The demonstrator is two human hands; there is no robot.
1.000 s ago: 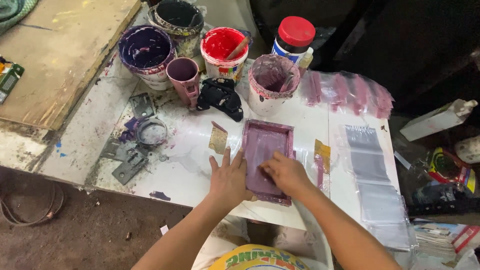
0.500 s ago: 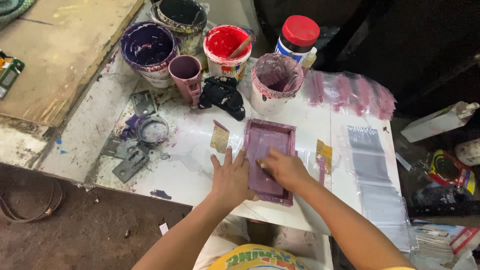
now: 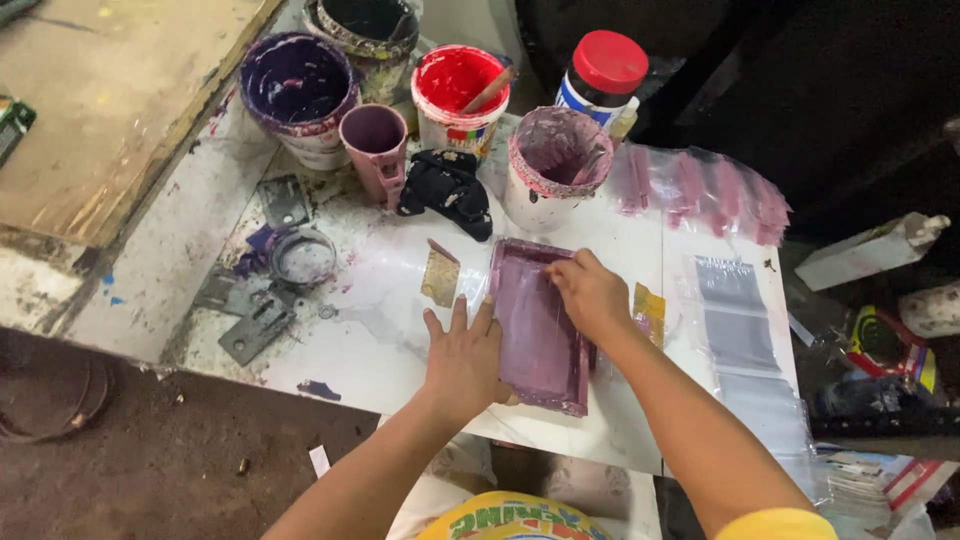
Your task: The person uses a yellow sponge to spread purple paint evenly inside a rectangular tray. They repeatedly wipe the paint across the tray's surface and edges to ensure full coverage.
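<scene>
A small rectangular printing frame, stained purple-pink, lies on the white, paint-spattered table. My left hand rests flat with fingers spread beside the frame's left rim, thumb against that rim. My right hand is at the frame's far end, fingers curled down over a small scraper that is mostly hidden. A clear plastic sheet shows under the frame.
Behind the frame stand a pink pail, a red pail with a stick, a purple pail, a mauve cup, a black rag and a red-lidded jar. Clear bags lie right, metal hinges left.
My right hand has slid from the near half of the frame to its far end. The left hand has stayed in place beside the frame.
</scene>
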